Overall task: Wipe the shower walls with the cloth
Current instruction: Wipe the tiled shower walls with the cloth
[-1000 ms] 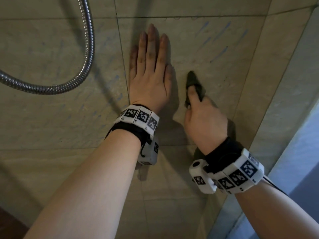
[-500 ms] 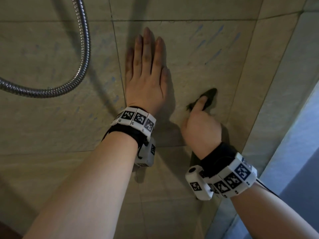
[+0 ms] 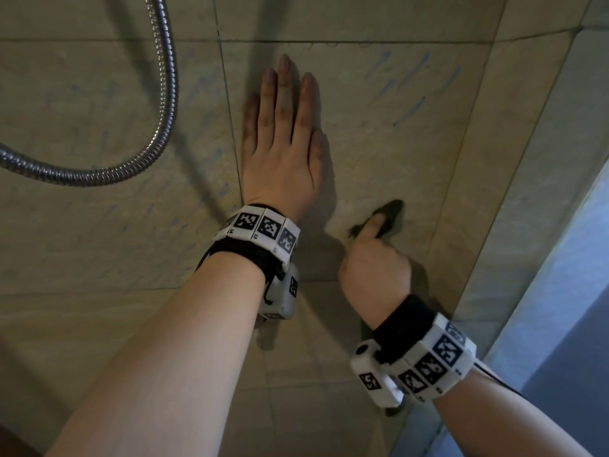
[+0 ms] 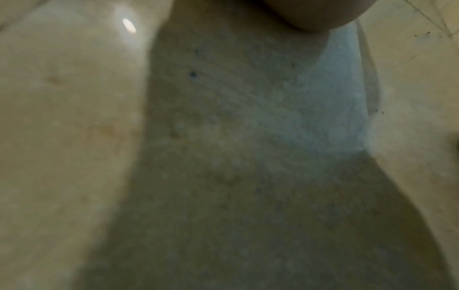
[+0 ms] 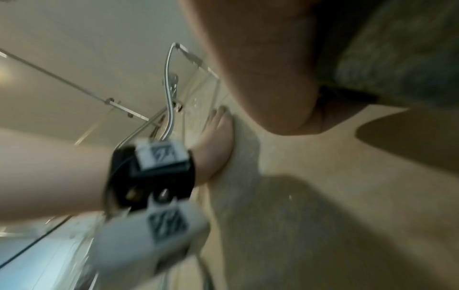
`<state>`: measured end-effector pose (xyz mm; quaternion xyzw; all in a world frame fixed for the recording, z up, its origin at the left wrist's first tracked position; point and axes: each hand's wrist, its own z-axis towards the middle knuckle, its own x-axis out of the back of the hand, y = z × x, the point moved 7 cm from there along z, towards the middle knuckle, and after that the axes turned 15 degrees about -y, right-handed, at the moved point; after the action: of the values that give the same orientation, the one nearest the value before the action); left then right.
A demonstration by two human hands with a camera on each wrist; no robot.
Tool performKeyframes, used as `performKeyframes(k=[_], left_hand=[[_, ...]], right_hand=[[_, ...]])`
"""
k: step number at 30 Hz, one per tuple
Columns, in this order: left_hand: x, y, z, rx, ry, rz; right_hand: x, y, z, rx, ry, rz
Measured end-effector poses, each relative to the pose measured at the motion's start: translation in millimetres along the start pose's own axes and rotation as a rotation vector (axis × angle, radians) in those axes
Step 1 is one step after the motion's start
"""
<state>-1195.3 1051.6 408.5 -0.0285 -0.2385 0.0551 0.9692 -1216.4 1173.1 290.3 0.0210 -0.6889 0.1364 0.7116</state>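
Note:
The beige tiled shower wall (image 3: 412, 143) fills the head view, with faint blue streaks at its upper right. My left hand (image 3: 283, 133) lies flat on it, fingers straight and pointing up. Lower and to the right, my right hand (image 3: 375, 258) grips a dark cloth (image 3: 390, 211) against the wall, thumb laid along it; most of the cloth is hidden under the hand. In the right wrist view the cloth (image 5: 397, 53) shows as grey-green fabric behind the palm, and the left hand (image 5: 218, 137) is flat on the tile. The left wrist view shows only blurred wall (image 4: 236, 137).
A metal shower hose (image 3: 158, 120) loops down the wall left of my left hand. The wall meets a side wall (image 3: 534, 192) at a corner on the right, with a pale glass panel (image 3: 566, 291) beyond. A shower rail and glass fittings (image 5: 171, 82) appear in the right wrist view.
My right hand has slid the cloth down and to the right on the wall, the cloth tip turning from upright to slanting right. The left hand has stayed flat in place.

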Motion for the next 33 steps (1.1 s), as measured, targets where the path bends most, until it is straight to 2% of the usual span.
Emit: performKeyframes(k=[4, 11, 18, 21, 25, 29, 33], left_hand=[[-0.4, 0.3, 0.2, -0.01, 0.002, -0.008], [-1.0, 0.9, 0.1, -0.022, 0.01, -0.002], [0.9, 1.1, 0.0, -0.031, 0.034, 0.01], [0.1, 0.0, 0.5, -0.041, 0.043, 0.023], [-0.2, -0.6, 0.0, -0.036, 0.044, 0.036], [-0.9, 0.0, -0.2, -0.019, 0.04, 0.044], [-1.9, 0.3, -0.2, -0.012, 0.028, 0.044]], right_hand=[[15.6, -16.9, -0.5, 0.103, 0.085, -0.033], [73.5, 15.8, 3.8, -0.011, 0.214, 0.133], [66.0, -22.4, 1.2, 0.094, 0.145, -0.049], [84.2, -21.7, -1.7, 0.154, 0.207, -0.072], [108.3, 6.5, 4.5, 0.063, 0.25, -0.002], [86.8, 10.2, 3.8, 0.027, 0.18, -0.022], [68.4, -9.4, 2.4, 0.107, 0.126, -0.045]])
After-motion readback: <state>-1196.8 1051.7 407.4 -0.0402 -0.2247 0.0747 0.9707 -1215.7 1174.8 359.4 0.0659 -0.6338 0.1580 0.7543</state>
